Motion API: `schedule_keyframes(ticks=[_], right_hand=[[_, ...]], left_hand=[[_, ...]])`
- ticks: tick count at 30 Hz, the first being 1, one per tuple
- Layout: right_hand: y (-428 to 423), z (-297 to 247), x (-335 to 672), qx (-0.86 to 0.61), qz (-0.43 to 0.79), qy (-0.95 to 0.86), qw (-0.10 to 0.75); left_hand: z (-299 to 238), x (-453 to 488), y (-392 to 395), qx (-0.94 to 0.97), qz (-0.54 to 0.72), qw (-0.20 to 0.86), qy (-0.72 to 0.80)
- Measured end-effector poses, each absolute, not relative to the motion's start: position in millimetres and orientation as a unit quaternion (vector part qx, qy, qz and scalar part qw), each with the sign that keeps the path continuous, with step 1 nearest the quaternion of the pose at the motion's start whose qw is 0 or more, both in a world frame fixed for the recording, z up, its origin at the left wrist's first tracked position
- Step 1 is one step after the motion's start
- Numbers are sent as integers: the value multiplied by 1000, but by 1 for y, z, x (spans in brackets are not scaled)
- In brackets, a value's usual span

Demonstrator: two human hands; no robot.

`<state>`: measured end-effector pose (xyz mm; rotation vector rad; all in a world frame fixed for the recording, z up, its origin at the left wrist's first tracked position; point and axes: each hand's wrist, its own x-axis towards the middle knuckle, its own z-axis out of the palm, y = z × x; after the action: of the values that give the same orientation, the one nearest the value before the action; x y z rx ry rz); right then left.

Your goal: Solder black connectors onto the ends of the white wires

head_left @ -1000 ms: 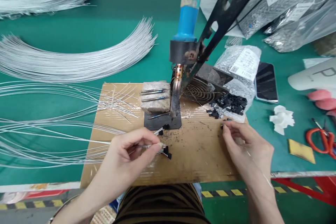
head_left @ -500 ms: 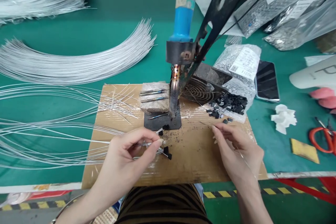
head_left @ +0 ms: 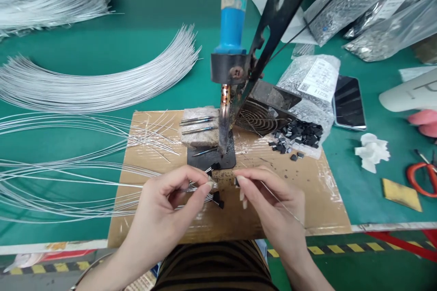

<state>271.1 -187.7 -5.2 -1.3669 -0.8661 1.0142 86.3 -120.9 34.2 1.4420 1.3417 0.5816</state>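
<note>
My left hand (head_left: 170, 200) is closed in a pinch on a thin white wire (head_left: 131, 185), its end hidden at the fingertips. Beside those fingertips, finished-looking wire ends carry black connectors (head_left: 217, 199). My right hand (head_left: 276, 200) pinches a small black connector (head_left: 236, 182), mostly covered by the thumb and forefinger. A thin solder-like strand (head_left: 282, 203) also runs through that hand and across its back. Just above both hands, a blue soldering iron (head_left: 233, 32) hangs tip-down in a black metal stand (head_left: 273, 18); neither hand touches it.
Cardboard (head_left: 307, 213) covers the work area. A block (head_left: 200, 138) holding metal tips stands behind my hands. Loose black connectors (head_left: 302, 132) spill from a plastic bag near a small fan (head_left: 257, 116). White wire bundles (head_left: 102, 88) lie left; red-handled scissors (head_left: 421, 179) and a phone (head_left: 348, 102) lie right.
My right hand has moved left, close to my left fingertips, and a small black connector now shows in its pinch. My left hand has stayed nearly still.
</note>
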Motion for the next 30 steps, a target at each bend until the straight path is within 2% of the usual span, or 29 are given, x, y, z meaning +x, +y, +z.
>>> schedule_keyframes(ticks=[5,12,30], right_hand=[[-181,-4,259,-556,477,-352,583],[-176,-1,256,-550,465,-377,582],[-176,-2,257,-549,460,-378,586]], left_hand=[[38,90,-119,580,252,560,536],[38,94,-119,541,281,602,516],[35,94,-117,547,291,610,495]])
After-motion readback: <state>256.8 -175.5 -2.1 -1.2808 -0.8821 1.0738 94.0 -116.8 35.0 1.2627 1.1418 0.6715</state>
